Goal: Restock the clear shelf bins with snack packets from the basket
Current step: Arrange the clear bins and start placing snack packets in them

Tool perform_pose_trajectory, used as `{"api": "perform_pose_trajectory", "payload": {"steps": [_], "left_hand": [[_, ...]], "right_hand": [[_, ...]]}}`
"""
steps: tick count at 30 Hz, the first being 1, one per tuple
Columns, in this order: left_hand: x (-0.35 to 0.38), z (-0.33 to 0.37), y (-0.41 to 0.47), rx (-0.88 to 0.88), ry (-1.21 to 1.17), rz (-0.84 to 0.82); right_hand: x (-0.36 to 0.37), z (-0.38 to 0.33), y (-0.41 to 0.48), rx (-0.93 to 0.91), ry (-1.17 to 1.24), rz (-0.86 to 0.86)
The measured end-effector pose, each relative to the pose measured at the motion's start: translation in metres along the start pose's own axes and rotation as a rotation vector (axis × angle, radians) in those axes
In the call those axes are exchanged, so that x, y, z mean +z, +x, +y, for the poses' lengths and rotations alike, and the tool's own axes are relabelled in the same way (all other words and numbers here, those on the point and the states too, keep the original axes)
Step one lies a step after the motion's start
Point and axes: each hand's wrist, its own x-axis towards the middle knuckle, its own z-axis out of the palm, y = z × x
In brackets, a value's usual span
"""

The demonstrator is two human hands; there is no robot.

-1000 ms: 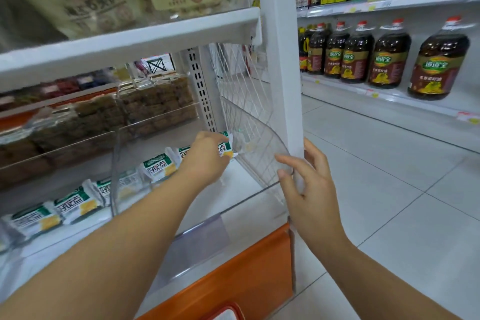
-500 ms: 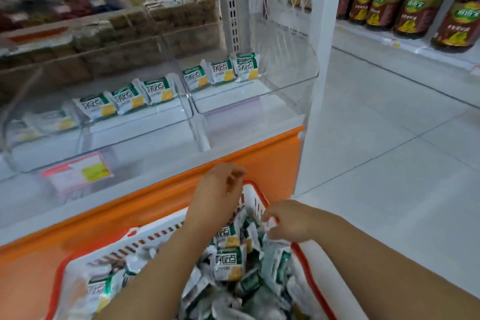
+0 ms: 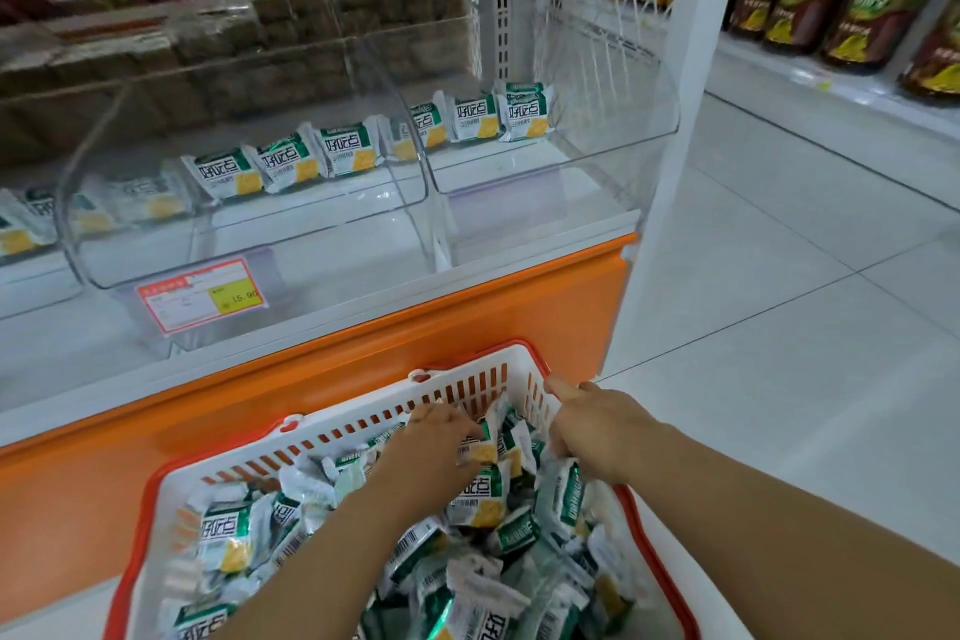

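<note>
— What's nearest us?

— The basket (image 3: 337, 424), white with a red rim, on the floor against the orange base panel (image 3: 363, 343). It's heaped with green-and-white snack packets (image 3: 223, 533).

— And the hands?

— Both are in its far right corner. The left hand (image 3: 431, 457) is palm down on the heap, with its fingers curled round the packets on top. The right hand (image 3: 597, 426) is just beside it, hard against the basket's wall. Its fingers are bent down among the wrappers, but I can't tell whether they hold anything.

— Past the basket?

— There's a price tag (image 3: 200, 294) on the shelf front. Above it, two clear bins stand side by side. The middle bin (image 3: 249, 244) has a leaning row (image 3: 343, 151) of the same packets along its back. The right bin (image 3: 597, 120) has three more (image 3: 522, 112) standing at its back. The front part of each bin floor is bare.

— Further back?

— Brown blocks (image 3: 311, 31) are stacked on the shelf behind the bins, though they're blurred. Across the tiled aisle to the right, dark oil bottles (image 3: 872, 5) line a white shelf.
</note>
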Motion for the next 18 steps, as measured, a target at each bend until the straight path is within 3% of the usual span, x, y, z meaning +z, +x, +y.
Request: {"api": "perform_pose_trajectory", "payload": {"steps": [5, 11, 18], "left_hand": [[-0.007, 0.003, -0.002, 0.013, -0.057, -0.032], [-0.046, 0.023, -0.016, 0.059, -0.569, 0.091], [-0.1, 0.036, -0.039, 0.137, -0.606, 0.206]], "right_hand": [[-0.005, 0.007, 0.002, -0.102, 0.016, 0.019], [-0.03, 0.008, -0.011, -0.121, 0.37, 0.054], [-0.072, 0.002, -0.037, -0.106, 0.812, 0.446]]}}
